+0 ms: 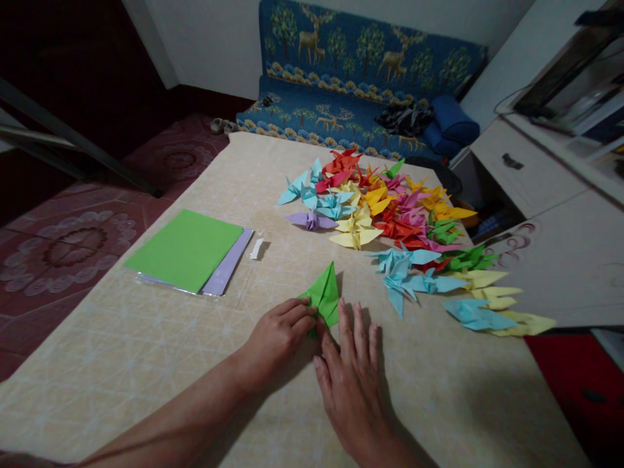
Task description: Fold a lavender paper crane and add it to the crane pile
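Observation:
A partly folded green origami paper [325, 296] lies on the patterned tablecloth [195, 364] in front of me, one point standing away from me. My left hand [283, 328] has its fingers curled and closed on the paper's left and near edge. My right hand [353, 377] is spread flat, palm down, with its index fingertip at the paper's near corner and the other fingers along its right side. The paper's nearest corner is partly hidden under my fingers.
Many folded paper cranes [358, 224] in several colours cover the far right of the table. On the left lies a stack of green and purple paper sheets [188, 250], with a small white paper strip [256, 248] beside it. A blue sofa [331, 84] stands beyond; a cabinet [536, 175] is at right.

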Action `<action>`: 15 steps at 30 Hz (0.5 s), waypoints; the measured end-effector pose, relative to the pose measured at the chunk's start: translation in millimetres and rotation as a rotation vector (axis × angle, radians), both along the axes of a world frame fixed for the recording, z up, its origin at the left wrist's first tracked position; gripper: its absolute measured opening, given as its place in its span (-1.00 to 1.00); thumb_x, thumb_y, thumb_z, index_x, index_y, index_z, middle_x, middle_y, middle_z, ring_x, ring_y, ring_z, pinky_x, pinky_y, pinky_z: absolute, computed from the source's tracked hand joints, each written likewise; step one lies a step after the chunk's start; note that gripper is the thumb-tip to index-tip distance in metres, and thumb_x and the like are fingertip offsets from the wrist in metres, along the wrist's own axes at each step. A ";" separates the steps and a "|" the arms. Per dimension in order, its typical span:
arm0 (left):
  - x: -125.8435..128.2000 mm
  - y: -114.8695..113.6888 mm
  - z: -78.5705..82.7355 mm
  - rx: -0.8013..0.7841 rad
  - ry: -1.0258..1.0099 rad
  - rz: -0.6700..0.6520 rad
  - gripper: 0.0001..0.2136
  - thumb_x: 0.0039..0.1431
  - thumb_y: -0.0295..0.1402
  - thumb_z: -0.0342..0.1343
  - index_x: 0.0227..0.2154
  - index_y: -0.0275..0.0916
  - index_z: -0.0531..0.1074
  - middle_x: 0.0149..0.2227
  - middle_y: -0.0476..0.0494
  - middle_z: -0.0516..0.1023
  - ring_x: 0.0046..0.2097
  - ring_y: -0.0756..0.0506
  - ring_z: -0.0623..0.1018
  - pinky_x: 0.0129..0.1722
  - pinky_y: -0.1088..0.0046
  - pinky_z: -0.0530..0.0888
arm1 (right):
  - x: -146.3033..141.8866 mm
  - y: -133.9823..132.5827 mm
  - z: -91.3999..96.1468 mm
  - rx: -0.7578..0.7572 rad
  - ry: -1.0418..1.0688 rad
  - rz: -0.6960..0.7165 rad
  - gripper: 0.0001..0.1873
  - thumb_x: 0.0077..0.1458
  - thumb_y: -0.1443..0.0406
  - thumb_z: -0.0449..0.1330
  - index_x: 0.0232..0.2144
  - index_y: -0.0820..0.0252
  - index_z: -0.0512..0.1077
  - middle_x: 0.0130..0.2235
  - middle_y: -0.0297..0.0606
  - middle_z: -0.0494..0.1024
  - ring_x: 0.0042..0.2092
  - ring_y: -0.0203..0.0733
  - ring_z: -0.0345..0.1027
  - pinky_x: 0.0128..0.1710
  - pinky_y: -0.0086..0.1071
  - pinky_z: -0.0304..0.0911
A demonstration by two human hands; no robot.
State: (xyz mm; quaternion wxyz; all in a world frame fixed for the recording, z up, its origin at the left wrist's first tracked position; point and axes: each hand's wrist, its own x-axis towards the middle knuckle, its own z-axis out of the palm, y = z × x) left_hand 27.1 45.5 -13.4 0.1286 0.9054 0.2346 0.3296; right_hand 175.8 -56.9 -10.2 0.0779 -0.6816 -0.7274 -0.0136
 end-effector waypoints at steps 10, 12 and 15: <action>3.1 -2.0 3.1 -0.054 -0.029 0.042 -0.87 0.20 -0.54 0.03 -0.35 -0.32 0.48 -0.32 -0.22 0.58 -0.22 -0.12 0.58 -0.17 0.30 0.60 | 0.8 -12.0 -5.1 -0.002 -0.028 0.143 -0.53 0.27 0.22 -0.02 0.20 0.14 0.29 0.36 -0.30 0.11 0.39 0.11 -0.22 0.29 0.18 -0.30; 4.0 -2.2 1.7 -0.076 -0.011 0.068 -0.88 0.18 -0.54 0.06 -0.27 -0.34 0.49 -0.26 -0.25 0.56 -0.22 -0.13 0.56 -0.23 0.30 0.60 | 0.6 -14.2 -5.1 0.020 0.001 0.164 -0.54 0.26 0.26 0.00 0.18 0.17 0.32 0.32 -0.31 0.20 0.39 0.06 -0.19 0.32 0.11 -0.40; 6.2 -1.0 -1.1 -0.079 0.060 0.069 -0.71 0.14 -0.48 0.14 -0.04 -0.32 0.46 -0.07 -0.34 0.48 -0.08 -0.20 0.53 -0.18 0.24 0.59 | -0.6 -14.8 -2.4 0.065 0.066 0.192 -0.59 0.23 0.31 0.03 0.10 0.21 0.39 0.24 -0.28 0.35 0.35 0.01 -0.05 0.34 0.02 -0.46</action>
